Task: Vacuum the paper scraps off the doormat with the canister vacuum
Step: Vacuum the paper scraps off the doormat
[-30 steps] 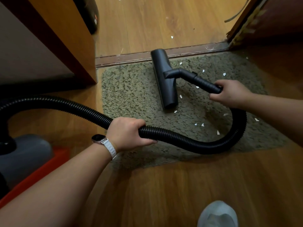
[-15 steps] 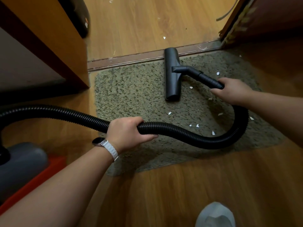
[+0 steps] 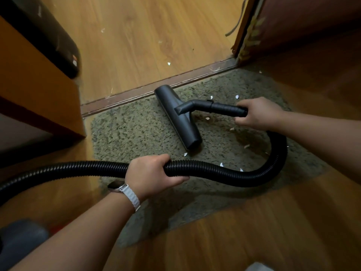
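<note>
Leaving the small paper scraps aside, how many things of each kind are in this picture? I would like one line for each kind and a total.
Hands: 2, the left hand and the right hand
Black ribbed vacuum hose: 1
Black flat floor nozzle: 1
Grey vacuum canister: 1
Green-grey shaggy doormat: 1
Silver wristwatch with white band: 1
Total: 7

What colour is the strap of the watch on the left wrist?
White, seen best in the head view: the watch strap on the left wrist.
</note>
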Demonstrator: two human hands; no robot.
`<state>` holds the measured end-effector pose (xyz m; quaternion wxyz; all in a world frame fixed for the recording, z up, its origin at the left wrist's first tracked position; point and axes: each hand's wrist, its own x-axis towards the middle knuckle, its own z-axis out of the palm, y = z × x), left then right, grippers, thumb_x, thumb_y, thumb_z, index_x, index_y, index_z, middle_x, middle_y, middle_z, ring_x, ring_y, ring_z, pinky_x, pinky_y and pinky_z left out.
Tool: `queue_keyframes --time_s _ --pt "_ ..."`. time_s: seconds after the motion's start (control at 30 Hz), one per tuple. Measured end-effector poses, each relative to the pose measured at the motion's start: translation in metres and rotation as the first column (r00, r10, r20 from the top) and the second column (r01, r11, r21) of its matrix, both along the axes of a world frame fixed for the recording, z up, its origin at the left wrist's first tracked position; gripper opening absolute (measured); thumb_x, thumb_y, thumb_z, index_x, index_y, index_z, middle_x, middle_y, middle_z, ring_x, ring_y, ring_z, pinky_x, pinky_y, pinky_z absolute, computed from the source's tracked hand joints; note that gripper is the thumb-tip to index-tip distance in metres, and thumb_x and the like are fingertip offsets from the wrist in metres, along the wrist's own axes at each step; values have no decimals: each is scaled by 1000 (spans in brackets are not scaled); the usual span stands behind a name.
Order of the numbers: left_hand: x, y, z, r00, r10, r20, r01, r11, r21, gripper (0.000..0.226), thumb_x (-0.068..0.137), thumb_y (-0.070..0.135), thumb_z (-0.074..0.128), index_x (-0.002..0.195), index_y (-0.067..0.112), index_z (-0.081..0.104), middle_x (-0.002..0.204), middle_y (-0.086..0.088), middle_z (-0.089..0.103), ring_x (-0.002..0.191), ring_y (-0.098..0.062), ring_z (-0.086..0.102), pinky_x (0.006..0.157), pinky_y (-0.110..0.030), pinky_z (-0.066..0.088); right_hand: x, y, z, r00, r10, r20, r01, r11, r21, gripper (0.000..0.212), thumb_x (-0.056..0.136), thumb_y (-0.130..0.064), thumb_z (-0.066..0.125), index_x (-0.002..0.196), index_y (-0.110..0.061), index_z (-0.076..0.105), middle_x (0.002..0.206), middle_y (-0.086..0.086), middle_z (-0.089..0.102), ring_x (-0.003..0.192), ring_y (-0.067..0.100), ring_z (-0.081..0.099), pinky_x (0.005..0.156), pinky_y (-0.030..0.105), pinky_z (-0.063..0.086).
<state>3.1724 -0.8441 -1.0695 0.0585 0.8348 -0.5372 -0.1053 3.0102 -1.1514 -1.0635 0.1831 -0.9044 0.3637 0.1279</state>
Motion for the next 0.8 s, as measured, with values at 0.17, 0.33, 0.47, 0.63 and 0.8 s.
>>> queue_keyframes --time_s 0.17,0.33,0.47,0.63,0.8 --pt "-2 -7 -10 1000 -3 15 2 1000 26 69 61 93 39 71 27 55 58 10 58 58 -12 63 52 -27 47 -6 -9 -9 1000 8 22 -9 999 42 30 87 -42 67 115 -34 63 80 -6 62 68 10 58 55 26 43" --pt "-6 2 -15 999 -31 29 30 1000 8 66 65 92 41 66 28 57 50 14 52 47 -7 56 44 -22 40 -11 -17 -20 996 -47 76 40 995 88 34 86 -43 69 119 -38 63 81 -10 61 73 13 58 60 28 43" --pt "-6 -4 -20 999 -25 23 26 1000 -15 70 65 93 38 67 27 58 49 12 52 47 -8 56 44 -26 44 -10 -26 -25 994 -53 93 43 994 101 30 85 -42 71 114 -37 65 79 -10 61 72 12 58 62 29 43" --pt "-2 -18 -29 994 -105 32 105 994 10 66 65 93 41 63 28 51 50 15 45 45 -8 54 42 -20 31 -6 -23 -26 996 -47 80 42 997 60 30 85 -43 69 114 -36 64 82 -6 63 74 15 59 65 31 48" --pt "-5 -7 -36 994 -109 -3 109 992 61 74 64 98 30 69 28 54 56 15 55 52 -7 57 47 -23 41 -5 -23 -26 987 -117 108 111 992 63 32 85 -41 70 115 -33 65 86 -1 66 73 17 61 70 35 54"
